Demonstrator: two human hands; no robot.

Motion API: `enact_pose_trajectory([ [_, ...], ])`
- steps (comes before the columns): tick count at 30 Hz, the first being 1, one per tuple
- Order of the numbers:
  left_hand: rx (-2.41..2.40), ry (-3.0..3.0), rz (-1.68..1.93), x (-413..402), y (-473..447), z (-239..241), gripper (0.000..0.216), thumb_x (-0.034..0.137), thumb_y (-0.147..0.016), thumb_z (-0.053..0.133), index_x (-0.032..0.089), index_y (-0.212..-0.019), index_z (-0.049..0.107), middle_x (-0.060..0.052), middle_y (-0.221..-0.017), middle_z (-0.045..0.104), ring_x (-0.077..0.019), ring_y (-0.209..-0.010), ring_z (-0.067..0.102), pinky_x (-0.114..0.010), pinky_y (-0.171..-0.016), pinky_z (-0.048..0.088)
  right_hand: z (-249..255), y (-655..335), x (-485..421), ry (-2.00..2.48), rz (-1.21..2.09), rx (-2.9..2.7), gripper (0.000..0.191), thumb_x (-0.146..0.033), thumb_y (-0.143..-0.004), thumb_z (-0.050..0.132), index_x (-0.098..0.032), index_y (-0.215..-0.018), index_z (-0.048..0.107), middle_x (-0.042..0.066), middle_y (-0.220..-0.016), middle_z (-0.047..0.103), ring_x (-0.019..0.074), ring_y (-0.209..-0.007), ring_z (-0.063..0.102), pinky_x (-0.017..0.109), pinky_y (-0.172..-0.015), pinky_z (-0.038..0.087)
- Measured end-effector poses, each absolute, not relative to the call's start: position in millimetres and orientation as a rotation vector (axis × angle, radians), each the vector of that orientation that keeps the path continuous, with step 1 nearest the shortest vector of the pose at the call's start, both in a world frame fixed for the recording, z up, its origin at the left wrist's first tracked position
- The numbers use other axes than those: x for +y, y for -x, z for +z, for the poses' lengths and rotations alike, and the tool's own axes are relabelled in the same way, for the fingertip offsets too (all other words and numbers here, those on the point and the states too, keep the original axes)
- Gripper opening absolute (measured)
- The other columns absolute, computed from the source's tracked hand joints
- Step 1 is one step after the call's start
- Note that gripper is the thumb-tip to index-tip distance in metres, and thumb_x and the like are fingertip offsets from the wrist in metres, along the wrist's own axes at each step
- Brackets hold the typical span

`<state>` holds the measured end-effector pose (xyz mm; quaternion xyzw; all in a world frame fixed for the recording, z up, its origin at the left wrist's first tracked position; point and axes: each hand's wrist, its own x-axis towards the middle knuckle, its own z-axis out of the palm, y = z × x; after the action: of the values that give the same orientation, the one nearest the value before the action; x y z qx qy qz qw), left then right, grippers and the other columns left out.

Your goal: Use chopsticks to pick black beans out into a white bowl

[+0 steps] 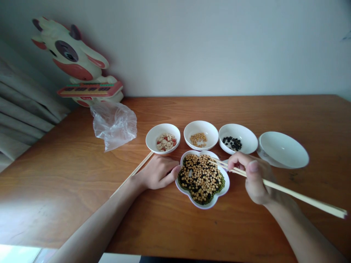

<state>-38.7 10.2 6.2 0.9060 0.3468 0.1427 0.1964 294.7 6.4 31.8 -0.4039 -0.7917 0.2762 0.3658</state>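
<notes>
A white flower-shaped dish (225, 184) holds a mix of soybeans, black beans and green beans, with one pale seed among them. At its left rim is my left hand (161, 171), thumb against the edge and the other fingers partly hidden. My right hand (255, 177) grips a pair of wooden chopsticks (297, 196), whose tips reach into the beans near the dish's upper right. Behind stand white bowls: one with flat pale and reddish seeds (166, 141), one with soybeans (198, 139), one with black beans (232, 143). A fourth white bowl (283, 149) appears empty.
More wooden chopsticks (141, 164) lie on the table (170, 226), partly under my left forearm. A crumpled clear plastic bag (115, 124) sits at the back left, before a cow-shaped toy keyboard (90, 89). A wall bounds the back; a curtain (22, 113) hangs left.
</notes>
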Motion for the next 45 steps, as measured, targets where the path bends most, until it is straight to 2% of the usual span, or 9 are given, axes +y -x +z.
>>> enact_pose_trajectory([
  [8,0.968,-2.522,0.400,10.4,38.0,5.9,0.041,0.034,-0.111,0.030,0.020,-0.075,0.044,-0.003,-0.074,0.060,-0.0155,-0.064,0.050,-0.033,-0.067,0.034,30.0,-296.2,5.9,0.959,0.673,-2.085,0.054,-0.053,-0.112,0.026,-0.021,-0.087,0.061,0.004,-0.080,0.065,0.0192,-0.071,0.059,0.033,-0.066,0.042],
  [13,0.966,-2.528,0.406,10.3,38.9,5.9,0.041,0.033,-0.111,0.031,0.020,-0.075,0.045,-0.003,-0.073,0.059,-0.0154,-0.064,0.049,-0.033,-0.067,0.033,31.5,-297.1,5.2,0.949,0.659,-2.145,0.066,-0.068,-0.107,0.018,-0.021,-0.084,0.059,0.004,-0.077,0.063,0.0190,-0.065,0.053,0.035,-0.063,0.038],
  [15,0.967,-2.530,0.407,10.4,39.1,5.8,0.041,0.033,-0.111,0.031,0.020,-0.075,0.045,-0.003,-0.073,0.060,-0.0155,-0.064,0.050,-0.033,-0.067,0.034,33.4,-296.5,4.4,0.941,0.644,-2.175,0.065,-0.068,-0.107,0.018,-0.021,-0.084,0.057,0.004,-0.075,0.061,0.0192,-0.064,0.052,0.035,-0.063,0.037],
  [20,0.951,-2.537,0.418,10.8,39.6,4.8,0.040,0.032,-0.110,0.031,0.019,-0.076,0.047,-0.003,-0.075,0.061,-0.0156,-0.065,0.050,-0.033,-0.067,0.034,36.0,-293.0,3.4,0.885,0.538,-2.219,0.048,-0.045,-0.113,0.027,-0.021,-0.085,0.057,0.003,-0.074,0.060,0.0194,-0.067,0.054,0.035,-0.065,0.039],
  [24,0.953,-2.529,0.413,10.6,40.1,4.1,0.039,0.032,-0.110,0.032,0.020,-0.076,0.047,-0.003,-0.075,0.060,-0.0156,-0.065,0.050,-0.033,-0.067,0.035,33.5,-291.1,3.4,0.895,0.514,-2.183,0.035,-0.025,-0.111,0.036,-0.020,-0.087,0.060,0.004,-0.077,0.064,0.0195,-0.072,0.061,0.034,-0.069,0.043],
  [29,0.974,-2.528,0.405,10.2,40.2,2.6,0.040,0.032,-0.110,0.032,0.020,-0.075,0.045,-0.002,-0.073,0.059,-0.0155,-0.064,0.049,-0.033,-0.066,0.034,29.3,-289.8,3.7,0.839,0.477,-2.163,0.031,-0.019,-0.109,0.039,-0.019,-0.089,0.063,0.005,-0.079,0.067,0.0195,-0.073,0.063,0.034,-0.070,0.046],
  [33,0.986,-2.526,0.384,10.3,40.8,1.0,0.039,0.032,-0.110,0.032,0.020,-0.076,0.045,-0.003,-0.075,0.060,-0.0161,-0.066,0.051,-0.033,-0.069,0.036,28.1,-290.4,2.9,0.810,0.484,-2.118,0.036,-0.022,-0.110,0.036,-0.020,-0.088,0.064,0.004,-0.079,0.068,0.0185,-0.073,0.063,0.033,-0.072,0.046],
  [40,0.979,-2.533,0.364,9.7,40.5,3.9,0.040,0.033,-0.111,0.031,0.020,-0.076,0.046,-0.003,-0.075,0.061,-0.0166,-0.065,0.051,-0.034,-0.068,0.035,30.1,-293.0,-1.1,0.897,0.661,-1.986,0.059,-0.053,-0.112,0.025,-0.020,-0.079,0.061,0.002,-0.071,0.059,0.0164,-0.062,0.053,0.032,-0.062,0.038],
  [45,1.002,-2.530,0.360,9.9,40.3,3.6,0.040,0.033,-0.111,0.031,0.020,-0.076,0.047,-0.003,-0.076,0.062,-0.0166,-0.066,0.052,-0.034,-0.069,0.036,33.4,-290.5,-0.3,0.919,0.676,-2.132,0.061,-0.060,-0.110,0.022,-0.021,-0.083,0.059,0.003,-0.073,0.062,0.0176,-0.066,0.055,0.033,-0.065,0.040],
])
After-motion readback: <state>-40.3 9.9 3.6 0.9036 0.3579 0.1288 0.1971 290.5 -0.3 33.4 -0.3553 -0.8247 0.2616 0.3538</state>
